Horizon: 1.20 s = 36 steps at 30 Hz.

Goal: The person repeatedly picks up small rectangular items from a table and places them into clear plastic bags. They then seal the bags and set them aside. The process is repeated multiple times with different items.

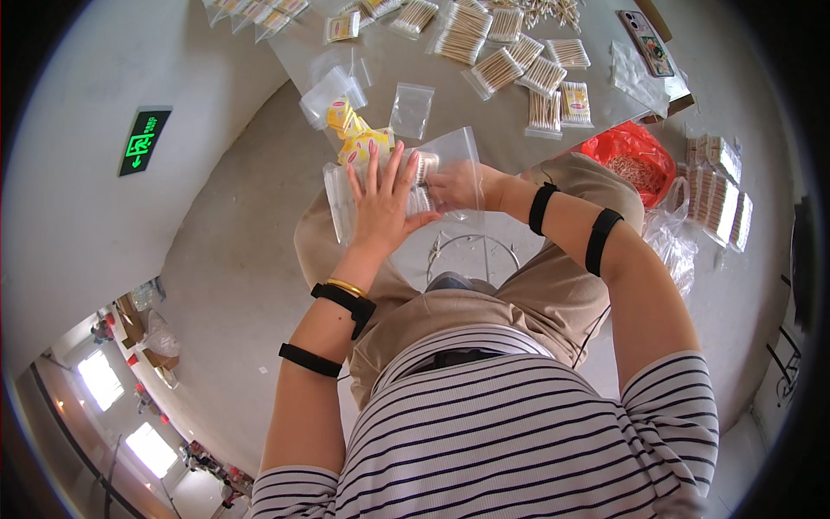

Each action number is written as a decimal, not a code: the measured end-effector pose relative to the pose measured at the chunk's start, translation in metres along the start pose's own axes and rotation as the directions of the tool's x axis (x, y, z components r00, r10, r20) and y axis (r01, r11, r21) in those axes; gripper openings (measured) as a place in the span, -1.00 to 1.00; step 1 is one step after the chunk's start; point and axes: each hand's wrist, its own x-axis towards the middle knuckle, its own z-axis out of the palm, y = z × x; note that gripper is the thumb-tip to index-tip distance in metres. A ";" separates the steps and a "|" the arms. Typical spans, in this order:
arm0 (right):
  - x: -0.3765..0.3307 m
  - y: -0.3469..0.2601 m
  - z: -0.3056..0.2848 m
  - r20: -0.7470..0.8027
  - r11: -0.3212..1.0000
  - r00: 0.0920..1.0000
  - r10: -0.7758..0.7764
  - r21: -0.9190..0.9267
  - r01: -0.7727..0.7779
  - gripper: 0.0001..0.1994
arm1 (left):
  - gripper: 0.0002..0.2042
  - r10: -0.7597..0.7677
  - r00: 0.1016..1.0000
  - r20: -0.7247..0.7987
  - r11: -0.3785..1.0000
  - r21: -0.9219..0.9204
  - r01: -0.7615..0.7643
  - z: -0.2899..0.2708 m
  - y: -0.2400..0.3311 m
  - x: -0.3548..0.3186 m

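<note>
A large clear plastic bag lies at the table's near edge, above my lap, with packs of cotton swabs in it. My left hand rests flat over the bag, fingers spread and thumb stretched to the right. From the right, my right hand reaches in behind the clear film. Its fingers are curled against the swab packs, and the fingertips are partly hidden. Several yellow printed cards lie just beyond my left fingers. An empty small clear bag lies farther out on the table.
Filled swab packs and loose swabs cover the far table. A phone lies at the far right. Beside my right knee are a red bag of swabs and stacked packs. Clear bags lie left.
</note>
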 end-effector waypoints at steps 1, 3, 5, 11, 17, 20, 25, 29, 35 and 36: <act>0.000 0.000 0.001 -0.004 1.000 1.000 -0.012 -0.014 0.012 -0.70 | 0.06 -0.001 1.000 0.000 1.000 0.001 0.001 0.000 0.001 0.001; 0.001 0.001 0.002 -0.012 0.998 0.999 -0.037 -0.041 0.036 -0.72 | 0.07 -0.005 1.000 0.001 1.000 -0.002 0.005 0.001 0.001 0.001; 0.002 0.002 0.005 -0.060 0.997 0.996 -0.072 -0.044 0.069 -0.73 | 0.08 -0.007 1.000 -0.001 1.000 -0.001 0.007 0.002 0.002 0.001; 0.000 -0.002 0.012 -0.002 0.998 0.998 0.069 -0.009 -0.069 -0.72 | 0.09 -0.021 1.000 -0.001 1.000 -0.013 0.021 0.002 0.007 0.005; -0.010 -0.002 0.001 -0.153 0.993 0.982 0.112 0.057 -0.104 -0.62 | 0.04 0.003 0.999 0.031 0.999 -0.035 -0.002 0.001 0.010 0.007; -0.009 0.000 -0.008 -0.034 0.924 0.928 0.370 0.114 -0.364 -0.54 | 0.01 0.006 0.999 0.037 0.999 -0.038 -0.005 0.000 0.011 0.007; 0.010 0.000 -0.029 0.109 0.843 0.850 0.516 0.110 -0.526 -0.45 | 0.00 0.009 1.000 0.020 0.999 -0.051 -0.008 0.000 0.012 0.007; 0.010 0.008 -0.027 0.119 0.862 0.865 0.488 0.086 -0.499 -0.44 | -0.03 0.008 1.000 0.006 0.999 -0.044 -0.008 0.001 0.013 0.006; -0.004 -0.013 -0.033 0.124 0.853 0.853 0.506 0.077 -0.517 -0.39 | -0.07 -0.016 1.000 -0.013 0.997 -0.081 0.015 0.003 0.013 0.005; -0.006 -0.018 -0.032 0.128 0.863 0.861 0.493 0.054 -0.502 -0.37 | -0.07 -0.024 0.999 -0.023 0.996 -0.087 0.022 0.004 0.013 0.004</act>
